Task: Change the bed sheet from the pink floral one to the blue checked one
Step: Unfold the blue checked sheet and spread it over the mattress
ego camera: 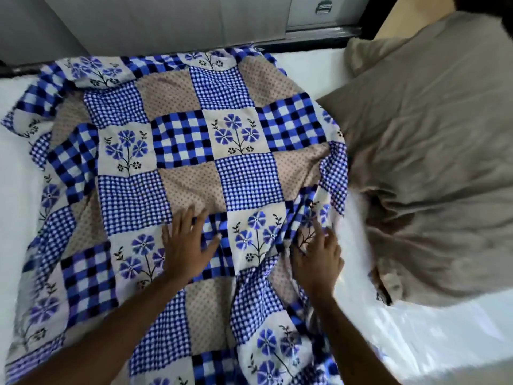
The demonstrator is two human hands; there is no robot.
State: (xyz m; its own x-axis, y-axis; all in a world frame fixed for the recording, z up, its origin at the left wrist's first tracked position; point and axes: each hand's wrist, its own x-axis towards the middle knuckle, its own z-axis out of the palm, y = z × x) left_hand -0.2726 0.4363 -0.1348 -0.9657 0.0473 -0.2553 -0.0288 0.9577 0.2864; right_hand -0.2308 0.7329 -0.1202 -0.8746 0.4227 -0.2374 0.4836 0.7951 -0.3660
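Left hand [188, 247] lies flat, fingers spread, on the blue checked floral cloth sheet [194, 140]; right hand [316, 259], fingers loose, touches its four-o'clock folds.

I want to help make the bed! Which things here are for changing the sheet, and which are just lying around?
For the job:
- blue checked sheet, lying crumpled on the bed
- white mattress under it
- left hand and right hand, both on the sheet

Just lying about:
- tan pillow, to the right of the sheet
- grey cupboard behind the bed
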